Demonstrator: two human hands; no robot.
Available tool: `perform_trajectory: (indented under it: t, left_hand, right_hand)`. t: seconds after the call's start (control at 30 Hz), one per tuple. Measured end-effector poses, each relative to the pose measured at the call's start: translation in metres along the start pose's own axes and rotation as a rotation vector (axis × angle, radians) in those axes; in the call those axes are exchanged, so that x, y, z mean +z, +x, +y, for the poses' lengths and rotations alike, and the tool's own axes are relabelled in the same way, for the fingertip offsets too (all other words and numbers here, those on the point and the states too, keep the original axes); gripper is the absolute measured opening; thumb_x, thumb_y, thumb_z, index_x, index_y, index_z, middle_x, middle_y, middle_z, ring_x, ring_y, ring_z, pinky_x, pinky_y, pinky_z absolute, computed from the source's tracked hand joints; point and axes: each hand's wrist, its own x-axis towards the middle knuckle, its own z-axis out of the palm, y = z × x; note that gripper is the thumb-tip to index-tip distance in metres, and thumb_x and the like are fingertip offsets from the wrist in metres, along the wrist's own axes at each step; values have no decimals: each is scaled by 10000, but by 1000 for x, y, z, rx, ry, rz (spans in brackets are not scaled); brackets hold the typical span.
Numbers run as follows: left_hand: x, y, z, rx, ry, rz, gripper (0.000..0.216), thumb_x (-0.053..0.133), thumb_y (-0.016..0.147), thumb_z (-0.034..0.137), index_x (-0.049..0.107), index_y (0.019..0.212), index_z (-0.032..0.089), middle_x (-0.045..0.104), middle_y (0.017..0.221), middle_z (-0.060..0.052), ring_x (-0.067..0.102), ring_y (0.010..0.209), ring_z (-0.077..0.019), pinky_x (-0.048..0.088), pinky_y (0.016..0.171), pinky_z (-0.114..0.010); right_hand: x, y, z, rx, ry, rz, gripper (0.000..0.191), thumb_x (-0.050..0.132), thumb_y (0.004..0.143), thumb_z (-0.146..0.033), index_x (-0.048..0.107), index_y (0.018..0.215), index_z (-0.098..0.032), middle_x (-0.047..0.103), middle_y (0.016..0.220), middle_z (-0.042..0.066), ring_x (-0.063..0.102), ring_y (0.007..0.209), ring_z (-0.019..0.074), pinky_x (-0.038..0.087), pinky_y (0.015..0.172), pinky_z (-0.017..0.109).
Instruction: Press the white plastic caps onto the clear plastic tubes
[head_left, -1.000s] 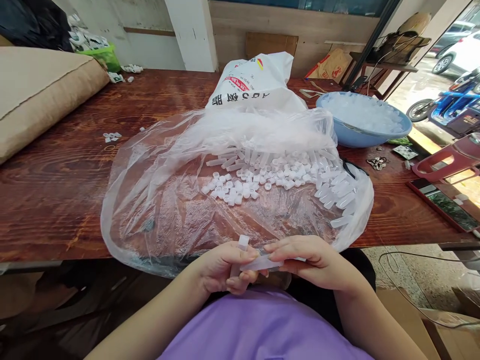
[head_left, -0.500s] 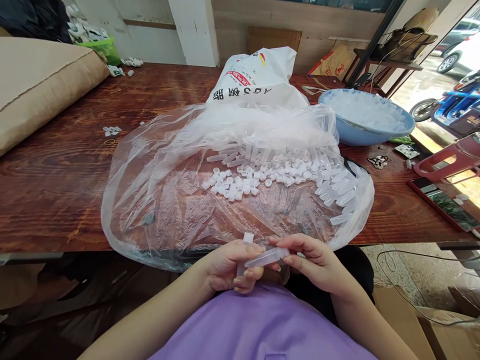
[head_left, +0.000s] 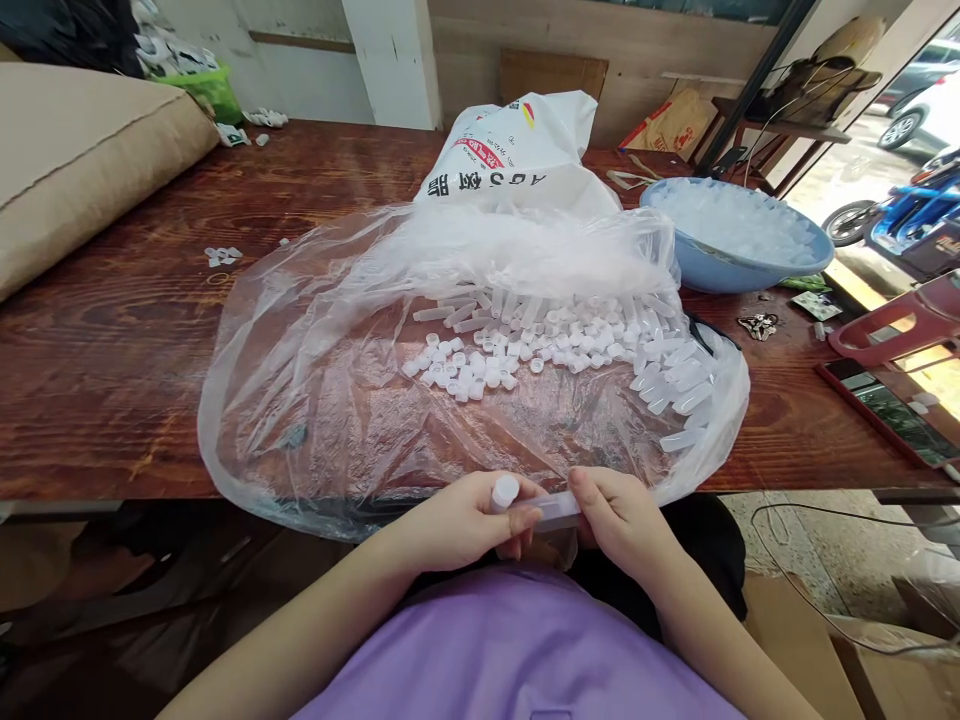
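Near my lap, my left hand (head_left: 480,520) is closed around a translucent plastic tube (head_left: 556,510) that lies sideways between my hands. A second tube, topped by a white cap (head_left: 505,490), stands up out of the same hand, its body mostly hidden by the fingers. My right hand (head_left: 619,510) grips the right end of the sideways tube; that end is covered by my fingers. Beyond my hands, small white caps (head_left: 469,375) are heaped on a clear plastic bag (head_left: 360,400), with loose translucent tubes (head_left: 682,380) at the right and behind.
A blue basin (head_left: 742,255) full of translucent pieces stands at the back right. Behind the heap lies a white printed sack (head_left: 517,150). A phone (head_left: 889,410) rests near the right edge, keys (head_left: 759,326) farther in. A large brown paper package (head_left: 97,160) occupies the left.
My left hand has turned over, so its back now shows and the capped tube's top faces me. My right fingers have closed farther over the end of the sideways tube.
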Motion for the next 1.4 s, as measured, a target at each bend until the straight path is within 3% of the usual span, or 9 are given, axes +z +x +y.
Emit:
perform_trajectory:
  t: [0.1,0.17,0.37,0.6,0.73,0.87,0.93,1.1,1.4]
  left_hand:
    - [-1,-6,6,-15,170,128,268,509,810,350,598,963,148,580,665,18,528,577,-106,418,560,-223]
    - [0,-9,6,-4,263,157,271,484,816,333,600,980,150,595,684,8,534,594,-120,420,561,-230]
    - [4,-16,-4,186,599,230,258,439,828,238,584,1032,178,640,1030,-64,569,955,-193,420,850,-308]
    - [-8,-21,2,144,784,229,222,416,813,187,575,969,191,658,952,-50,601,859,-193,447,738,-295]
    - [-37,-19,22,102,1010,325,204,430,777,175,588,905,193,665,905,-51,607,823,-206,438,703,-293]
    - [-101,1,56,-34,1216,773,280,472,801,431,585,903,196,664,817,-50,608,749,-229,431,621,-291]
    - [-135,16,71,-80,1411,873,267,469,811,371,605,913,165,666,883,-89,607,843,-252,440,703,-310]
    - [-180,59,84,-52,1576,756,241,488,798,220,647,949,120,640,1070,-152,572,1015,-282,406,866,-351]
    - [-173,90,76,-61,1292,743,217,549,681,48,680,846,96,667,970,-197,594,973,-327,410,861,-393]
  right_hand:
    - [-2,1,0,-137,13,-55,308,371,910,-418,542,988,-175,631,864,65,592,741,162,472,643,260]
    - [-1,0,-1,-246,-6,-107,266,398,909,-365,509,1059,-176,627,944,83,594,815,168,472,706,271]
    - [22,9,-9,-53,-212,-33,440,185,942,-306,479,632,-199,562,564,24,529,525,150,381,497,255]
    - [34,35,-24,-74,-286,-109,512,122,926,-314,478,577,-199,567,556,46,527,539,158,340,517,267]
    - [23,66,-34,51,-210,-231,450,202,945,-384,523,693,-195,611,664,26,562,614,152,354,538,243]
    - [15,102,-34,192,-423,-65,248,383,907,-360,508,1013,-173,632,952,85,595,834,209,394,625,267]
    - [19,115,-29,194,-531,-51,273,439,884,-347,490,1069,-152,603,1042,120,584,917,238,411,671,282]
    - [34,122,-15,150,-592,-64,198,416,896,-240,506,1039,-137,580,1048,131,584,907,231,429,720,294]
    - [21,109,-15,100,-516,-58,165,465,860,-193,531,990,-115,610,973,126,577,924,213,438,770,292]
